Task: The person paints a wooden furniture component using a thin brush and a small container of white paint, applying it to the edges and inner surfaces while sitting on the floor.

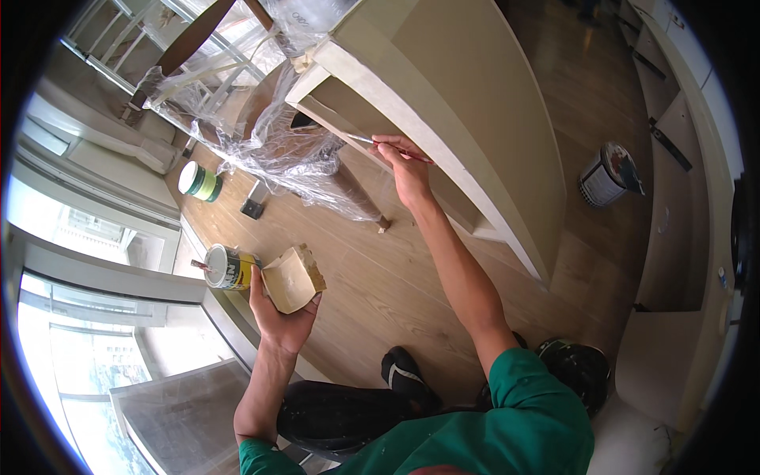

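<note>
My left hand (282, 323) is closed on a small cardboard tray (290, 282), cut open and coated inside with cream paint. Just beyond my left thumb is a yellow and dark paint can (229, 267) with a brush handle sticking out at its top. My right hand (406, 169) pinches a thin paintbrush (364, 140) with a red handle. Its tip points left, by the edge of a cream cabinet (463, 162) with an open recess. Whether the bristles touch the edge cannot be made out.
A chair (265, 119) wrapped in clear plastic stands beside the cabinet's far end. On the wooden floor (372, 277) are a white-and-green tub (200, 182), a small dark block (253, 202) and, to the right, a paint-smeared can (606, 178). Windows (87, 332) line the left.
</note>
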The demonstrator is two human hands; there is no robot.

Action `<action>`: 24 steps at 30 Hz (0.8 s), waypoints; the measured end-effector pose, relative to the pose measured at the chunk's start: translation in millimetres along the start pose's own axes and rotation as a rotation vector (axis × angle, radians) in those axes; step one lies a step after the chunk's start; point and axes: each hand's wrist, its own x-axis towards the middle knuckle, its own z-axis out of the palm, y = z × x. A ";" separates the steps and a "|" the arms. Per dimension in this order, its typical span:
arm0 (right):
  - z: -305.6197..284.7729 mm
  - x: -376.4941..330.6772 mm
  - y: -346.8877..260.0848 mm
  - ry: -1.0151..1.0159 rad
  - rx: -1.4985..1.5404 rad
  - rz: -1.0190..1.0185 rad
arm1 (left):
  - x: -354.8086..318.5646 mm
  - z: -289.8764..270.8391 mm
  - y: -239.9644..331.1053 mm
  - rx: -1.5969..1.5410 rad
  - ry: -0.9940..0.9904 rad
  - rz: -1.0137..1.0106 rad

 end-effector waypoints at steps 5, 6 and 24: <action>-14.3 2.8 8.4 0.078 -0.015 -0.042 | -0.3 11.1 -1.6 -0.016 0.020 0.006; -20.0 5.6 10.0 0.097 -0.024 -0.055 | 0.7 15.2 -2.3 -0.025 0.019 0.003; 30.0 4.6 -21.9 0.065 -0.099 -0.008 | 3.8 5.3 -1.6 -0.024 0.023 -0.014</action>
